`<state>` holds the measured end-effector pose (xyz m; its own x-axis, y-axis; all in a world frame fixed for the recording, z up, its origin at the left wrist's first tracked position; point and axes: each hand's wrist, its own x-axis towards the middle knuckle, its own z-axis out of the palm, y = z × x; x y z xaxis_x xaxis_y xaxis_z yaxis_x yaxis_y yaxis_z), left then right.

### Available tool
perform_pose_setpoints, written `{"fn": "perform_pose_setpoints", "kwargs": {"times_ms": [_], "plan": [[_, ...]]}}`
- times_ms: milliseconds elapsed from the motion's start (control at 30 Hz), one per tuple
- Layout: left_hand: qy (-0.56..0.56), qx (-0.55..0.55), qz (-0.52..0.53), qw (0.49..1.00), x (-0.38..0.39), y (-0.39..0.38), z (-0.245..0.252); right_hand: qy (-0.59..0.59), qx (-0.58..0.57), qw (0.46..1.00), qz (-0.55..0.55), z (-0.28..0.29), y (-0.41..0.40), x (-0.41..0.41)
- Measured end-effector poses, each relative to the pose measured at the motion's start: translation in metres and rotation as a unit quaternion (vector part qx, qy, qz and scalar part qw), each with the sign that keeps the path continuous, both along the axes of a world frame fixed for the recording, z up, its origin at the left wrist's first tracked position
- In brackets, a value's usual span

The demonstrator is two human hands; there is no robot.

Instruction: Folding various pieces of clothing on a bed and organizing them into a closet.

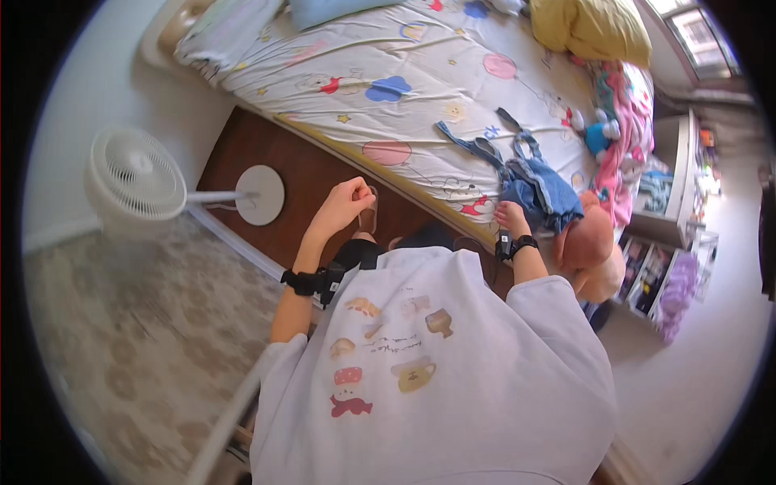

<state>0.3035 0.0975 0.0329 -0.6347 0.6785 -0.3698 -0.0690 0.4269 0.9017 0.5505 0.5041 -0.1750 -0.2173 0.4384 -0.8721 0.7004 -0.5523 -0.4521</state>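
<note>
My left hand (348, 206) is raised in front of my body over the dark floor, its fingers curled in towards the thumb with nothing visible in them. At the edge of the bed (339, 139), my right hand (512, 217) is held with bent fingers close to a blue denim garment with straps (539, 188). Whether those fingers touch the denim cannot be told. The garment lies crumpled on the printed bedsheet, its straps spread away from me. Both of my wrists wear black bands with small devices.
A white fan (138, 173) on a round base stands at the left. A yellow pillow (588, 27), a blue plush toy (599, 134) and pink bedding (621, 139) lie on the bed. A salmon-pink rounded object (588, 236) is beside my right arm, near a shelf (652, 273).
</note>
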Motion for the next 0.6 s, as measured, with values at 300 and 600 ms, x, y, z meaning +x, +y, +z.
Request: {"fn": "perform_pose_setpoints", "kwargs": {"times_ms": [300,600], "plan": [[-0.011,-0.090,-0.134,0.987,-0.115,0.057,-0.026,-0.207,0.439,0.871,0.080,0.025,0.021,0.011],[-0.103,-0.108,-0.199,0.968,-0.120,0.135,-0.024,-0.434,0.334,0.830,0.109,0.058,0.095,-0.008]]}}
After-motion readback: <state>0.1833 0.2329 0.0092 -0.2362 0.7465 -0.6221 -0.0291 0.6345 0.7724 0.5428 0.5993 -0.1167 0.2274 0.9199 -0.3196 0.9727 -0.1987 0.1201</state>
